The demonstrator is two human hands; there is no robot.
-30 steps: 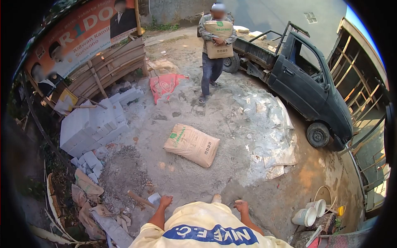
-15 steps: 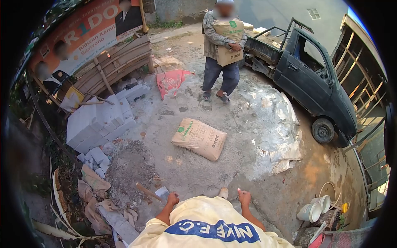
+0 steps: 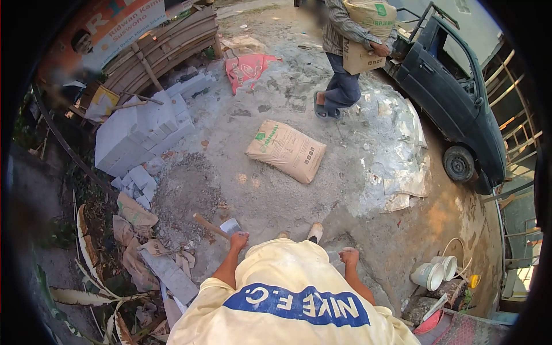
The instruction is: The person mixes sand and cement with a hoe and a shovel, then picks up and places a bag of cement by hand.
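My left hand (image 3: pixel 238 240) hangs at my side with the fingers curled and nothing in it. It is just above a wooden-handled tool with a metal blade (image 3: pixel 221 225) that lies on the ground. My right hand (image 3: pixel 348 256) is a loose fist, also holding nothing. A tan cement sack (image 3: pixel 286 150) lies flat on the concrete ahead of my feet. Beyond it another person (image 3: pixel 342 69) walks with a similar sack (image 3: pixel 368 23) hugged to the chest.
A dark pickup truck (image 3: pixel 460 98) stands at the right. White blocks (image 3: pixel 138 132) are stacked at the left beside wooden planks (image 3: pixel 161 52), rubble and torn sacks. A red bag (image 3: pixel 247 66) lies farther back. White buckets (image 3: pixel 437 273) sit at the lower right.
The view has moved forward and tilted down, so the sack on the ground is nearer. The other person has walked closer with the carried sack. My hands stay curled at my sides.
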